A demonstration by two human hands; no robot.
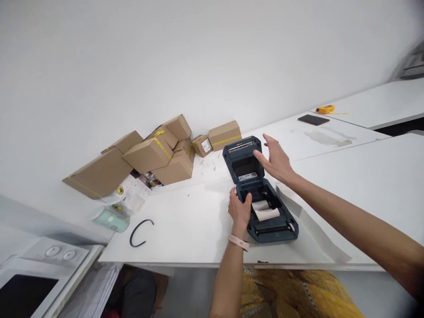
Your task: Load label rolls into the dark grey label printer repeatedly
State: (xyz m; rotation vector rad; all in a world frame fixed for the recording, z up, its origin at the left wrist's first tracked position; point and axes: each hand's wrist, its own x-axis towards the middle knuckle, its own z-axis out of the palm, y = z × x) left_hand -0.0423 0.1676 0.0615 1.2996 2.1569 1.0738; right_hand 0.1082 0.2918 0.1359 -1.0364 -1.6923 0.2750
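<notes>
A dark blue label printer [265, 216] sits on the white table [185, 225] with its lid [243, 159] swung up and back. A white paper roll [265, 211] lies inside it. My left hand [239, 208] grips the printer's left side, fingers curled over its edge. My right hand [275, 160] hovers at the right edge of the raised lid, fingers spread and holding nothing.
Several cardboard boxes [155, 152] are piled against the wall at the back left, with plastic packets [130, 194] beside them. A black curved band [141, 232] lies near the front edge. A phone [313, 119] and a yellow tape measure [325, 108] lie far right.
</notes>
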